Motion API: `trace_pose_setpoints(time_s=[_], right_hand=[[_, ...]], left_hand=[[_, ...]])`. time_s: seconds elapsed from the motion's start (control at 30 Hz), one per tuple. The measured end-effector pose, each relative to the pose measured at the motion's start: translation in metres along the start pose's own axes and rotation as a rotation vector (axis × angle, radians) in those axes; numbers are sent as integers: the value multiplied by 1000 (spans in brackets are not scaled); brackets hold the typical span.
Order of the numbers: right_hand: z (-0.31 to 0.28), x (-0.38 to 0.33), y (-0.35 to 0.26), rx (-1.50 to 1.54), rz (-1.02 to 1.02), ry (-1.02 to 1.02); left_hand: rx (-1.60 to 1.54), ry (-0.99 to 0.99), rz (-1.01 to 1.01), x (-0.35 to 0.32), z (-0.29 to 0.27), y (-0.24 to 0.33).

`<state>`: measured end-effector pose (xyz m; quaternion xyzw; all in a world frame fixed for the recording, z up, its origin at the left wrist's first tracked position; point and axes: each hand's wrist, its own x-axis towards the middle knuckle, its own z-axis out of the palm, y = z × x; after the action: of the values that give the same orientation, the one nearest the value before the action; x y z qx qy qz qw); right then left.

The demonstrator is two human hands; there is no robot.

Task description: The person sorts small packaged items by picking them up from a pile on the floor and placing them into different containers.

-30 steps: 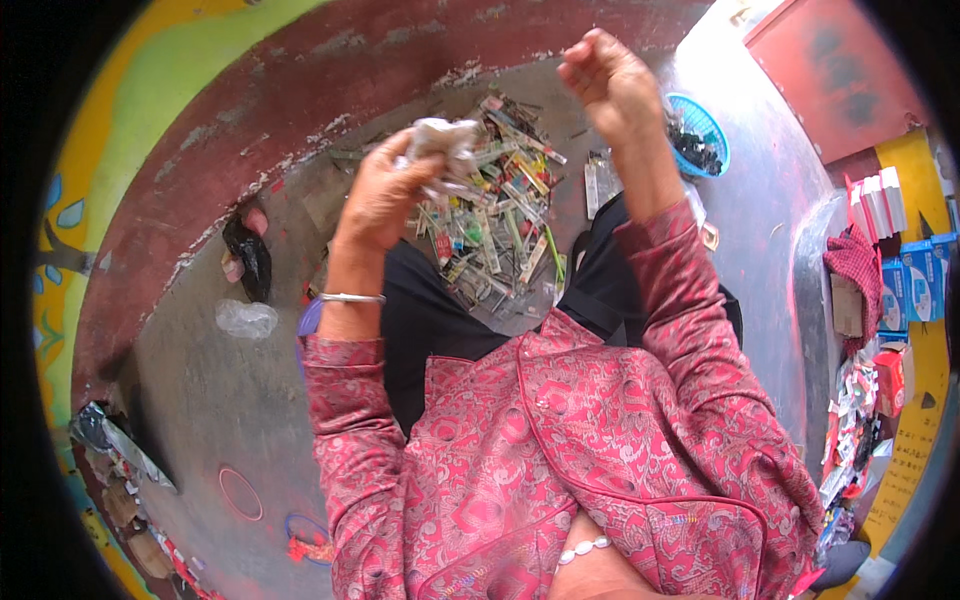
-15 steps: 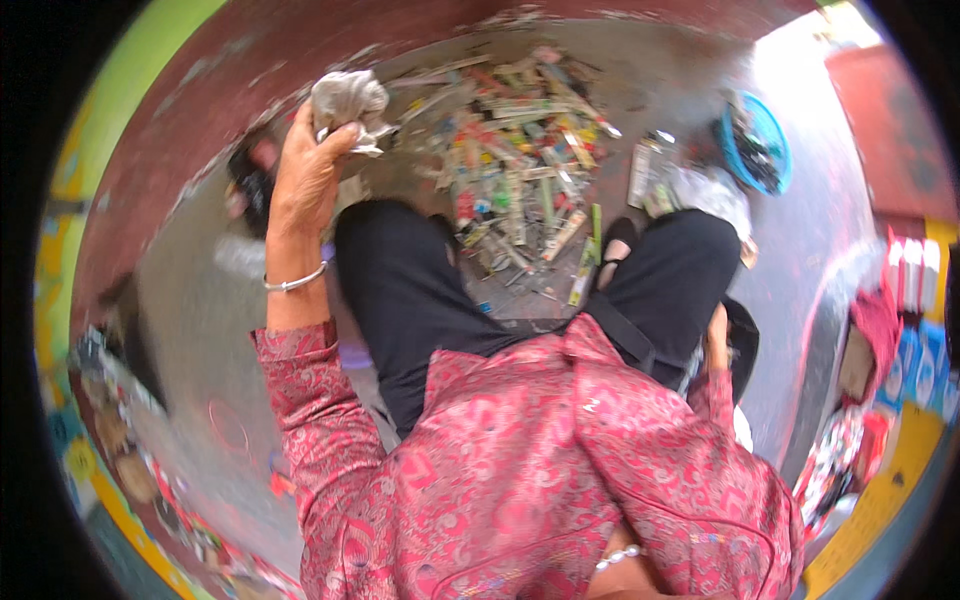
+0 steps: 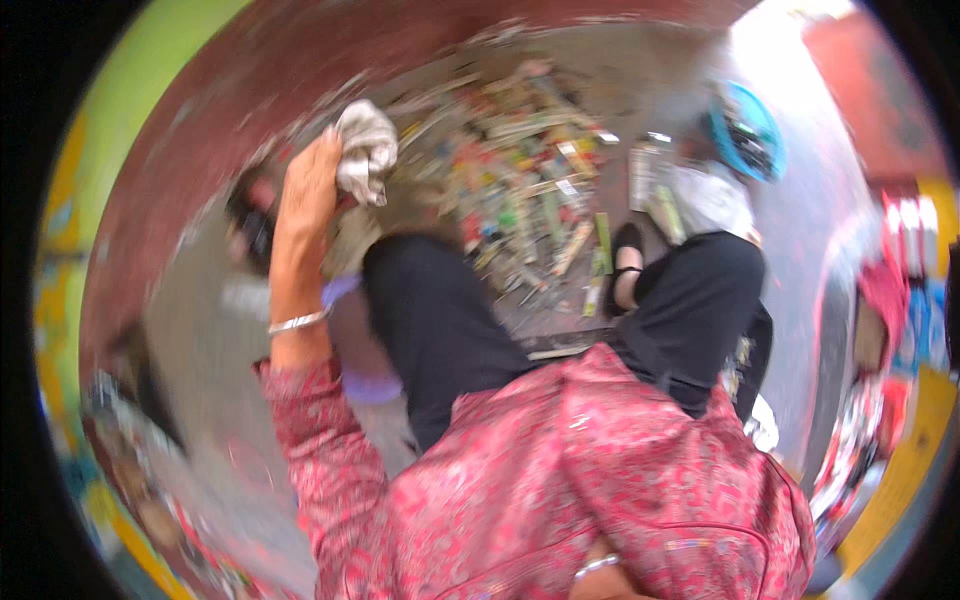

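My left hand (image 3: 313,180) is raised at the upper left, arm stretched forward, a bangle on its wrist. Its fingers are closed on a crumpled greyish-white cloth (image 3: 368,145), which hangs down on the right side of the fist. On the floor ahead, between and beyond my knees, lies a spread heap of mixed scraps (image 3: 520,170): strips, sticks and small coloured pieces, blurred by motion. My right hand is out of sight; only its red patterned sleeve (image 3: 722,412) shows beside my right thigh.
A blue basin (image 3: 772,150) with dark things in it stands at the far right, near a whitish plastic bag (image 3: 710,200). Dark and reddish items (image 3: 252,215) lie by the left wall. A purple container (image 3: 372,385) sits beside my left leg. Stacked goods (image 3: 925,330) line the right edge.
My left hand has turned and dipped slightly, and the cloth now hangs lower. My right hand, seen earlier beside my right thigh, has gone from view. The whole view has shifted a little.
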<state>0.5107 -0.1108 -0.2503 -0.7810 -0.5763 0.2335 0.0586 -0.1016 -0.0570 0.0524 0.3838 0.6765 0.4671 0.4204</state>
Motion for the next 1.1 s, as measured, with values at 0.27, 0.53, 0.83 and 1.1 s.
trace_pose_setpoints(time_s=[0.27, 0.53, 0.83, 1.1], right_hand=[[-16, -43, -27, 100, 181, 85], [15, -47, -11, 258, 365, 112], [48, -28, 3, 216, 340, 299], [21, -34, -2, 198, 468, 255]], left_hand=[[238, -598, 91, 115, 154, -112], [656, -778, 264, 41, 185, -26], [1417, -315, 526, -57, 121, -21], [1343, -225, 455, -44, 115, -32]])
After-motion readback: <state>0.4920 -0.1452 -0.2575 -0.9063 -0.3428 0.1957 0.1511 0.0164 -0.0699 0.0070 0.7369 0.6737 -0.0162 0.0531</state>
